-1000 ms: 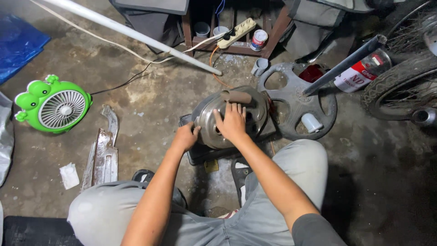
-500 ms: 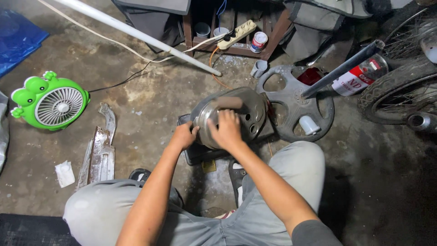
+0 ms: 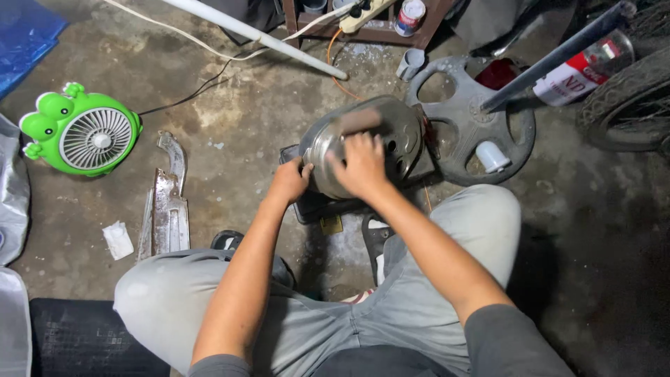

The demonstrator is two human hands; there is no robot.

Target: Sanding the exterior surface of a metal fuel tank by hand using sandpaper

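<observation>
I see my right hand point(image 3: 363, 164) pressed flat, fingers together, on the round metal cover point(image 3: 363, 143) at twelve o'clock from my knees; my left hand point(image 3: 289, 180) grips its rim at nine o'clock. Its face looks partly dull, so rubbing seems unfinished. Stained concrete floor point(image 3: 265, 119); green fan point(image 3: 84, 136) at ten o'clock, grey wheel point(image 3: 474, 119) at two.

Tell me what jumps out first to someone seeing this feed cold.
Dead centre, the round metal cover on the concrete floor: the left hand grips its near-left edge and the right hand presses on its face. At far left, a bright green frog-shaped fan stands out against the grey. Just right of the cover lies a dark spoked wheel with a small white cap on it.
</observation>
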